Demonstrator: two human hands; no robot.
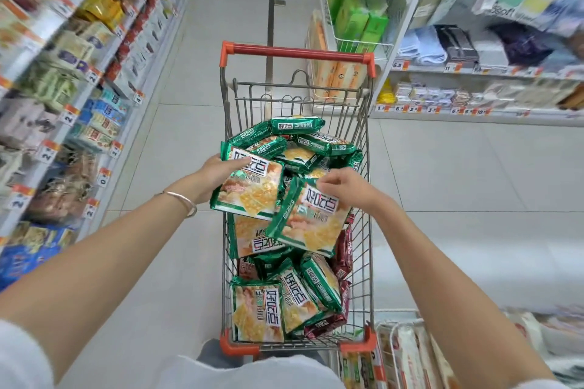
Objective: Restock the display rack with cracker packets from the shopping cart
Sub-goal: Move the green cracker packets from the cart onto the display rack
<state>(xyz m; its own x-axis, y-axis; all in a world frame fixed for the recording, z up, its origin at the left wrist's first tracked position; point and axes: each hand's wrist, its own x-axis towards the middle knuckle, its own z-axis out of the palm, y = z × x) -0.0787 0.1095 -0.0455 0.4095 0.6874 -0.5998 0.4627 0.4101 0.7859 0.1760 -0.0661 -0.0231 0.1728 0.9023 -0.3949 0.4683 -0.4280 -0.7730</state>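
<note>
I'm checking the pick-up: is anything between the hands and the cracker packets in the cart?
Nothing visible. The left hand grips one green packet, the right hand pinches a second packet.

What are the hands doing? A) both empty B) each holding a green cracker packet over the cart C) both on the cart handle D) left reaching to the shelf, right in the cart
B: the left hand grips one green packet and the right hand pinches a second green packet, both over the cart.
</note>
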